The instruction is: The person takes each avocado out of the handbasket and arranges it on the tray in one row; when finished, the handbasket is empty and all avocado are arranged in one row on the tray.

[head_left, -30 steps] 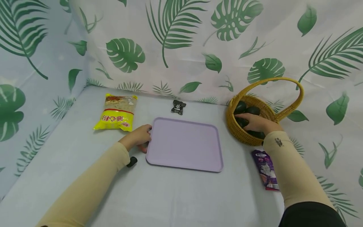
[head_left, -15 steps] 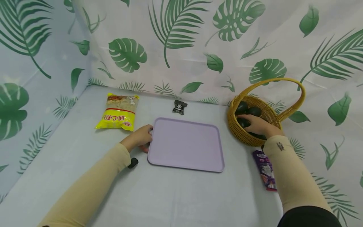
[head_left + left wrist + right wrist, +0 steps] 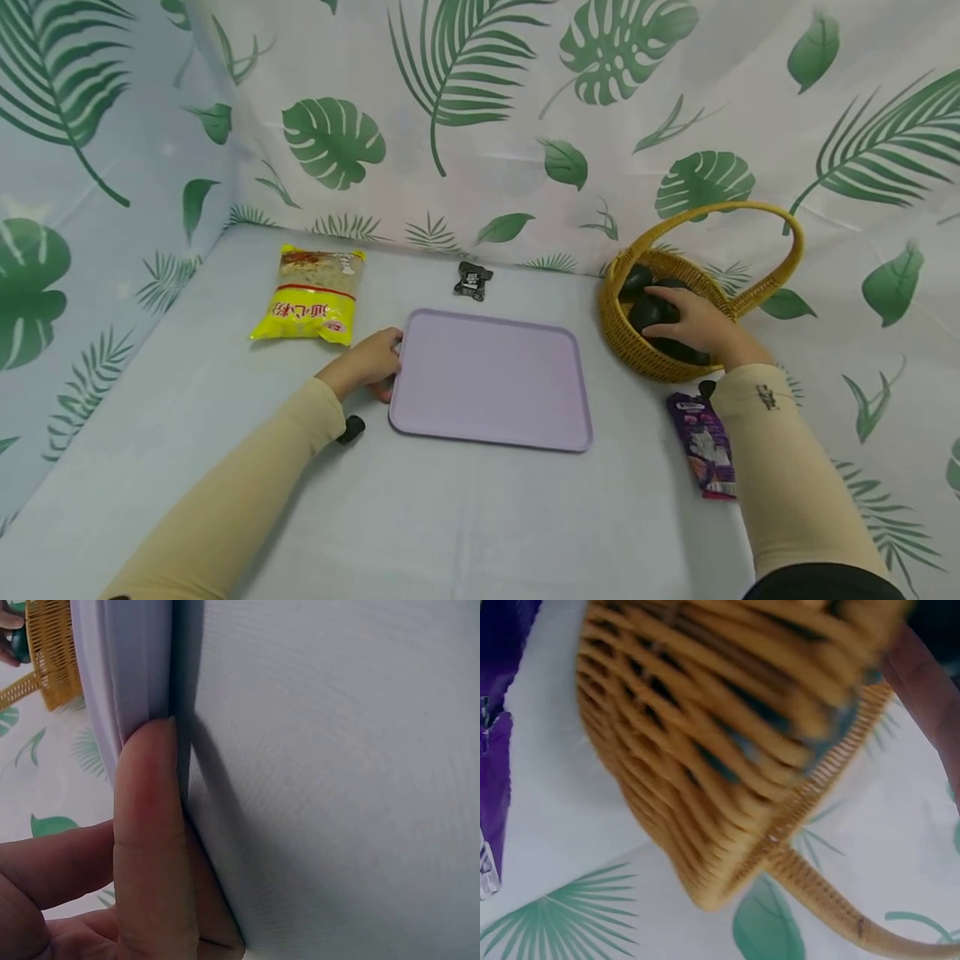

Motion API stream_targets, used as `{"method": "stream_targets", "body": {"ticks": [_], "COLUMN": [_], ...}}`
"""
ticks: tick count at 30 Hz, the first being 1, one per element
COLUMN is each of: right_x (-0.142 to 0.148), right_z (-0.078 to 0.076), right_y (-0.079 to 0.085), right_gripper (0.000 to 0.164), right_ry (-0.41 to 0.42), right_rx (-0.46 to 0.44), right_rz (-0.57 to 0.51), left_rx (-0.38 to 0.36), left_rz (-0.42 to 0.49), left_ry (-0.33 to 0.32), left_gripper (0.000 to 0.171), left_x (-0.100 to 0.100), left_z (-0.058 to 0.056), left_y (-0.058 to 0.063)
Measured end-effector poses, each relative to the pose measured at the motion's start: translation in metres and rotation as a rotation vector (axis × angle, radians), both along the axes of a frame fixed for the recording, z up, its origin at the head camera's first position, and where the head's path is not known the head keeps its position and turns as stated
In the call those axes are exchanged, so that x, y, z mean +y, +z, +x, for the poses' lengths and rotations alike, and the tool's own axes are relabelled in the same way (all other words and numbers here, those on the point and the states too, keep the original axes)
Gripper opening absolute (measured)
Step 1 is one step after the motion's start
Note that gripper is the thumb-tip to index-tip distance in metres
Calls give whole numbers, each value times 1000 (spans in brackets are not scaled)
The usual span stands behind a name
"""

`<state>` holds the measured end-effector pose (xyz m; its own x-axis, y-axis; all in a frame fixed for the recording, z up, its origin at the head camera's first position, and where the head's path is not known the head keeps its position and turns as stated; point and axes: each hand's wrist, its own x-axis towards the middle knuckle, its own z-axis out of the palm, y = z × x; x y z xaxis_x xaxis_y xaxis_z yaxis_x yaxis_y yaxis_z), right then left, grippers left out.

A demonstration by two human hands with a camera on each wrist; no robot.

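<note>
Purple packet [image 3: 701, 442]: beside the table's [image 3: 465, 517] right edge, partly covered by the right sleeve.
Lilac tray [image 3: 487, 379]: mid-table, lying flat, well in from the left and right edges.
Left hand [image 3: 367, 364]: grips the tray's left rim, fingers curled — probably to keep it from sliding.
Right hand [image 3: 703, 323]: fingers and thumb curled round a dark fruit [image 3: 651, 313], a grip that seems suited to its smooth, rounded skin.
Dark fruit: within the basket's mouth, among other dark fruits [image 3: 636, 279]; whether it touches them cannot be told.
Wicker basket [image 3: 626, 346]: at the far right corner, its wide mouth giving the hand room — likely why no lifting is needed.
Yellow bag [image 3: 309, 300]: near the far left corner.
Small black packet [image 3: 472, 281]: by the far edge, beyond the tray.
</note>
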<state>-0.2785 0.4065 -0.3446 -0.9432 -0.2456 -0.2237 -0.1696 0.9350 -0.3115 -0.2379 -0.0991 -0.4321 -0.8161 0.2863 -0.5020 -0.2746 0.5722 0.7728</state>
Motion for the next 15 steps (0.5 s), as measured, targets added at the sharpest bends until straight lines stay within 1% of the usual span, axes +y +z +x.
{"method": "stream_targets", "body": {"ticks": [4,9,13,15], "right_x": [-6,-19,-39,-52], "right_z": [10,25,35,39], "right_y": [14,28,33,32], "right_gripper": [82,84,81,78], "right_ry": [-3,-14,19,46], "right_rx": [47,78,102,107], "right_rz": [-12,-38,-74,-116], "left_rx": [3,-2,-2,-4], "left_rz": [3,5,2,1], "left_ry": [-3,-2,-1,-4], "left_gripper": [66,66,66,65], "left_x": [0,-1,0,0], "left_z": [0,-1,0,0], "left_y": [-1,-2,0,2]}}
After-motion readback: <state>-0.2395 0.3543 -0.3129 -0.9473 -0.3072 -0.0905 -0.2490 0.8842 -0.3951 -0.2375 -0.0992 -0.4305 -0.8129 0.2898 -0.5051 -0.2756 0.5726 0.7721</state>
